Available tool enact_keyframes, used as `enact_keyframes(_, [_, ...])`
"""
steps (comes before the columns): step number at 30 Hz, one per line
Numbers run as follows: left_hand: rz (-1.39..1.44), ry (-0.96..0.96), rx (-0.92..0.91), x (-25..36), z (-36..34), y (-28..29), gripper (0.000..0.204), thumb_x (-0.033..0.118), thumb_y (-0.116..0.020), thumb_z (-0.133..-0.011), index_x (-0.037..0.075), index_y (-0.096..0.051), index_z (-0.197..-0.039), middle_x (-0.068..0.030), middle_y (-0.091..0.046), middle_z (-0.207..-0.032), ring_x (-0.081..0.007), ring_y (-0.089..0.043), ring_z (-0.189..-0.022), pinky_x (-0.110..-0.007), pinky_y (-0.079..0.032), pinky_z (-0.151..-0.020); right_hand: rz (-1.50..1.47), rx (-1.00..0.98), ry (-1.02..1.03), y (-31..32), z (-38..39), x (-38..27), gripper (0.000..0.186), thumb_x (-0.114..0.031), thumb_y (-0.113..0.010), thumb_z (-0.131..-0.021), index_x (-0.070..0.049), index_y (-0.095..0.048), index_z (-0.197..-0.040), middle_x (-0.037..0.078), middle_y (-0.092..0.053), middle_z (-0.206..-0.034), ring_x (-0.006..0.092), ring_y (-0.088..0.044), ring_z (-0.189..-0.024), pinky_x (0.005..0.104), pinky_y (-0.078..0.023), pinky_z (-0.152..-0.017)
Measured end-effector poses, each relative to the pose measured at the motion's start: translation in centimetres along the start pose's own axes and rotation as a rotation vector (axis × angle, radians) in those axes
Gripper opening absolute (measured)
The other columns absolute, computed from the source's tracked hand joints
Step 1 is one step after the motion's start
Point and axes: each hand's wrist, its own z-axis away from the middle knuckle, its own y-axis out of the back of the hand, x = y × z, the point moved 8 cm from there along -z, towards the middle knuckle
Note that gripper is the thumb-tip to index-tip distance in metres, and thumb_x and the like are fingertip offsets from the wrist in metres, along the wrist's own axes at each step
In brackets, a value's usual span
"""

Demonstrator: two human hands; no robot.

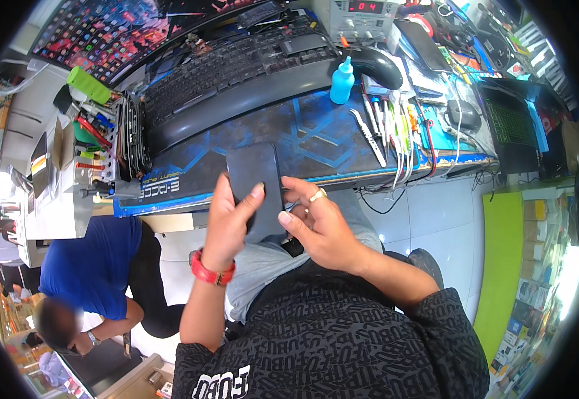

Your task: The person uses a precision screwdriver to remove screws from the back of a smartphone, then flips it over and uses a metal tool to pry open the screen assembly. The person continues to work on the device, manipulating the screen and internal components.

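Observation:
A dark smartphone (255, 165), its screen black, is held over my lap at the front edge of the desk. My left hand (226, 216) wraps round its left side, with the thumb lying across the lower part of the screen. On the opposite side, my right hand (316, 226) has curled fingers, and the index finger and thumb meet the phone's right edge. A ring sits on one finger of that hand. The phone's back and the fingers beneath it are hidden.
A dark desk mat (236, 136) carries a large keyboard (236, 66), a blue squeeze bottle (342, 81) and tweezers (368, 137). Pens, cables and a computer mouse (462, 116) crowd the right side. A tool holder (96, 156) stands left. A person in blue (90, 259) sits nearby.

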Motion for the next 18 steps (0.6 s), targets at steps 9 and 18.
enact_keyframes(9, [0.559,0.012,0.077,-4.2,8.4,0.8,0.065,0.05,-0.023,-0.112,-0.001,-0.045,-0.144,-0.0163,-0.06,-0.137,-0.0257,-0.062,-0.123,-0.042,-0.05,-0.105,0.056,-0.157,-0.032,-2.5,4.2,0.3,0.043,0.003,-0.061,-0.1,0.0,-0.049,-0.141,0.007,-0.062,-0.106,0.0078,-0.061,-0.087,0.0233,-0.05,-0.07])
enact_keyframes(18, [0.599,0.04,0.086,-5.6,11.6,1.2,0.072,0.055,-0.02,-0.111,-0.003,-0.047,-0.144,-0.0199,-0.061,-0.135,-0.0306,-0.063,-0.123,-0.045,-0.049,-0.108,-0.118,-0.261,-0.147,-4.3,6.0,1.5,0.046,0.005,-0.062,-0.099,0.001,-0.049,-0.143,0.006,-0.062,-0.117,0.0097,-0.06,-0.104,0.0254,-0.05,-0.087])
